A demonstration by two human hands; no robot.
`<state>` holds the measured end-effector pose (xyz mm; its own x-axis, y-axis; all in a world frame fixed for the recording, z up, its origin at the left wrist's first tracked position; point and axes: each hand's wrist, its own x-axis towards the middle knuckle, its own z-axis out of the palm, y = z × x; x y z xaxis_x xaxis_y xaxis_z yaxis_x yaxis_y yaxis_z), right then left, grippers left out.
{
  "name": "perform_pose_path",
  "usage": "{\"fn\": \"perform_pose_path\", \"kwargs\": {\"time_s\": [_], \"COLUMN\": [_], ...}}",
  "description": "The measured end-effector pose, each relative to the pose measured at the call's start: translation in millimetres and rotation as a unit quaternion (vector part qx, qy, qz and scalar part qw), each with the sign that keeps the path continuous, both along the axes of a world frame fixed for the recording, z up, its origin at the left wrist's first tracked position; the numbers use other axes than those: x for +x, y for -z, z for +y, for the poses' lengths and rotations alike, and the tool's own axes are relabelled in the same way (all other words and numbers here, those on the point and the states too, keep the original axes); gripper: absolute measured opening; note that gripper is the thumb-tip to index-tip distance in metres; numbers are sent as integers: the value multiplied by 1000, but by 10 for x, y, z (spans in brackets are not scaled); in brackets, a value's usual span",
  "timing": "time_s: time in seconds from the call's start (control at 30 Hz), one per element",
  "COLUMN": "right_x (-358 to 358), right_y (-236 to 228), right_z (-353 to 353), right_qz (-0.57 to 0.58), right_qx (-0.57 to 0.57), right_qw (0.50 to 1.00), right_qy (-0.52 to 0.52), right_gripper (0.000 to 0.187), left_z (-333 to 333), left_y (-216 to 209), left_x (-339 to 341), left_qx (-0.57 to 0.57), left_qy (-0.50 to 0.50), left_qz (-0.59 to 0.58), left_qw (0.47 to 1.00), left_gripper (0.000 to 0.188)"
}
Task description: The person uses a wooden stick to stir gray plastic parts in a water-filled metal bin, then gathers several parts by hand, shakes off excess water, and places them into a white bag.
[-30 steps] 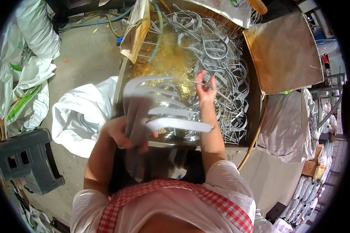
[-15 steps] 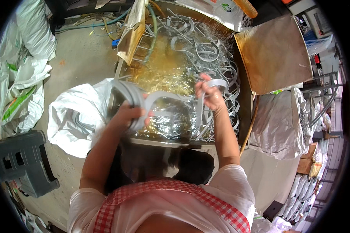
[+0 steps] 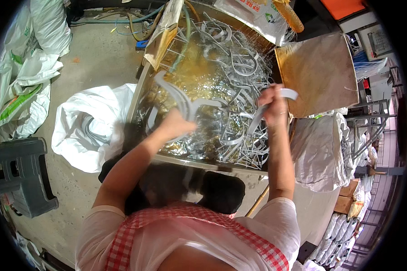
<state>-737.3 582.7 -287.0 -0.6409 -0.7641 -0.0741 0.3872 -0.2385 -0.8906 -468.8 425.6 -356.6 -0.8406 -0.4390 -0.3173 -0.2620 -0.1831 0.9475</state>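
Since the earlier frame, your left hand [image 3: 177, 124] has swung inward over the basin [image 3: 192, 163], wrapped around a bundle of curved grey strips [image 3: 182, 100], and your right hand [image 3: 274, 105] has moved rightward, gripping a grey strip [image 3: 289, 94]. Below them, a tangle of loose strips [image 3: 245, 68] lies in the water [image 3: 191, 67], with a green hose [image 3: 186, 38] toward the far left.

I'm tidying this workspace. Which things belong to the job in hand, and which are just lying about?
Probably in use:
left hand, gripping strips
right hand, gripping one strip
water tub
sack, similar strips inside

Apparently lying about:
stool
plastic bags
boxes
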Motion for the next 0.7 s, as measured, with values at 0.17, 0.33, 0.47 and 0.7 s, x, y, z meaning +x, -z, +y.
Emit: {"fn": "perform_pose_path", "kwargs": {"time_s": [0.17, 0.33, 0.47, 0.7], "right_x": [1140, 1148, 1024, 1314], "right_y": [20, -85, 200, 585], "right_z": [-121, -357, -144, -221], "right_qz": [230, 354, 642, 543], "right_qx": [353, 292, 319, 168], "right_qw": [874, 835, 525, 692], "right_qy": [-243, -303, -459, -445], "right_gripper": [16, 26, 53, 57], "left_z": [140, 133, -8, 175], "left_y": [-113, 78, -28, -170], "left_x": [-171, -176, -156, -91], "left_qx": [-207, -211, 265, 556], "left_qy": [127, 88, -79, -24], "left_qz": [-107, -67, 132, 271], "left_qw": [964, 971, 952, 785], "left_gripper": [29, 27, 24, 64]}}
